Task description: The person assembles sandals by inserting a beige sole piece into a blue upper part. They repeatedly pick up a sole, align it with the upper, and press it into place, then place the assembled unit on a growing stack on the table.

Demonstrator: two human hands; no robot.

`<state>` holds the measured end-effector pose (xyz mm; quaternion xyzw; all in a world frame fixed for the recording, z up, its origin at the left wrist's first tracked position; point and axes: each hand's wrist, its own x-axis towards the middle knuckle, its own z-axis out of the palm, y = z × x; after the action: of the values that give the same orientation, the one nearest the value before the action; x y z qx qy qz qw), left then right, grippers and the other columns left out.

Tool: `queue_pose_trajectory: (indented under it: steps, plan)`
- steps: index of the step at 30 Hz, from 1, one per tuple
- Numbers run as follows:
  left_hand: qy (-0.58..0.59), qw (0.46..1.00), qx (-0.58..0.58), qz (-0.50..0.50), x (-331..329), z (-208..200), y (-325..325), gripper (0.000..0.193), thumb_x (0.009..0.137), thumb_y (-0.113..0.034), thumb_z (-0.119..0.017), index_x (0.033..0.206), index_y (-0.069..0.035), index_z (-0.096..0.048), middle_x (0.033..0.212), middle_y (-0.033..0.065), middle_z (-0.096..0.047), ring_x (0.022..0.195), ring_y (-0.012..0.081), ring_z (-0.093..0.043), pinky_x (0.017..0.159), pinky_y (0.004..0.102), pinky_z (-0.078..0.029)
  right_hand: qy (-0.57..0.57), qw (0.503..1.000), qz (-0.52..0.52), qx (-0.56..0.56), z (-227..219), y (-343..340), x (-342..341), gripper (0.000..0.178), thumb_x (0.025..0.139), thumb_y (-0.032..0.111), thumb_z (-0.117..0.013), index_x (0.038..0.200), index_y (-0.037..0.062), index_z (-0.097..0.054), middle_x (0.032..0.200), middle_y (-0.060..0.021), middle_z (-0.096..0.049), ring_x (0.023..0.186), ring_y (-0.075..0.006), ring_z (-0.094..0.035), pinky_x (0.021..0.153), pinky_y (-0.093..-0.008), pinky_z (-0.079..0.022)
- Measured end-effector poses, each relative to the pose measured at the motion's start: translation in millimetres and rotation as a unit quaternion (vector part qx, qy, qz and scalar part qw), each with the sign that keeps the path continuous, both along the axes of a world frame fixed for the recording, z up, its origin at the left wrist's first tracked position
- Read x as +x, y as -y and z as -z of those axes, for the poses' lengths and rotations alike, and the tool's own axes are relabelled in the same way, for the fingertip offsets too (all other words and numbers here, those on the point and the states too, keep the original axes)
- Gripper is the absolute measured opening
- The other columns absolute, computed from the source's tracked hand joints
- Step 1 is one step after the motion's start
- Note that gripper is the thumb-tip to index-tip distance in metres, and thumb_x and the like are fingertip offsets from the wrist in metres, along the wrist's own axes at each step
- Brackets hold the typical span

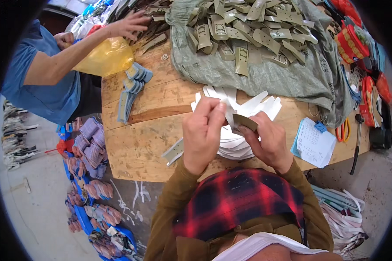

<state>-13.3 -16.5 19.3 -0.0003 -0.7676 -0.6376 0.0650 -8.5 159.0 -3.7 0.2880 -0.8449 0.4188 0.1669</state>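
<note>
My left hand [204, 132] is closed, pinching a thin white piece [229, 114] between thumb and fingers. In my right hand [269, 140] is a curved olive plate [245, 122], gripped near its end. The plate and the white piece meet between my hands; whether they are joined I cannot tell. Under my hands lies a fanned stack of white cut-out pieces [235, 148], partly hidden by them. Beside my left wrist, a single pale plate with holes [174, 151] rests at the table's near edge.
Many olive plates [265, 37] are heaped on a grey-green woven sack [196, 65] across the wooden table [139, 152]. Left stand stacked blue-grey plates [133, 87]; a co-worker's arm [69, 56] reaches over a yellow bag [109, 56]. Right are a written notepad [315, 143] and orange-handled scissors [344, 130].
</note>
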Motion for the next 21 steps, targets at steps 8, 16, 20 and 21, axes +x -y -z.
queue_pose_trajectory:
  steps: [8, 16, 20, 21]
  plan:
    - [-0.037, 0.998, -0.055, 0.007, 1, 4, -4, 0.012, 0.097, -0.01, -0.057, 0.095, 0.001, -0.061, 0.067, 0.0114, -0.061, 0.055, 0.0174, -0.06, 0.054, 0.0313, -0.046, 0.071, 0.997, 0.004, 0.018, 1, 4, 2, 0.02, 0.085, 0.007, -0.069, 0.098, -0.0003, -0.055, 0.079, -0.0127, -0.052, 0.063, -0.0301, -0.058, 0.052, -0.0394, -0.047]
    - [-0.108, 0.987, -0.117, -0.038, 7, 17, -21, 0.023, 0.1, -0.018, -0.055, 0.113, 0.001, -0.059, 0.082, 0.0149, -0.068, 0.071, 0.021, -0.069, 0.063, 0.035, -0.052, 0.155, 0.984, 0.02, -0.088, 12, 9, 2, 0.019, 0.09, 0.008, -0.063, 0.104, -0.0017, -0.056, 0.084, -0.0142, -0.059, 0.066, -0.0293, -0.062, 0.054, -0.0367, -0.049]
    - [0.114, 0.938, 0.322, 0.064, 10, 8, -13, 0.039, 0.103, -0.026, -0.05, 0.129, 0.003, -0.054, 0.11, 0.0153, -0.068, 0.098, 0.0204, -0.066, 0.083, 0.0328, -0.052, 0.393, 0.877, -0.03, -0.274, -10, -1, -5, 0.027, 0.094, 0.011, -0.062, 0.116, -0.0026, -0.056, 0.09, -0.0093, -0.065, 0.075, -0.0124, -0.062, 0.065, -0.0299, -0.051]
    - [0.176, 0.868, 0.456, 0.091, 7, 9, -9, 0.042, 0.104, -0.028, -0.049, 0.132, 0.003, -0.052, 0.118, 0.0149, -0.066, 0.104, 0.0199, -0.064, 0.089, 0.0325, -0.051, 0.436, 0.853, -0.026, -0.286, -14, -4, -6, 0.029, 0.094, 0.012, -0.062, 0.118, -0.0028, -0.055, 0.091, -0.0083, -0.065, 0.077, -0.0105, -0.061, 0.067, -0.0291, -0.051]
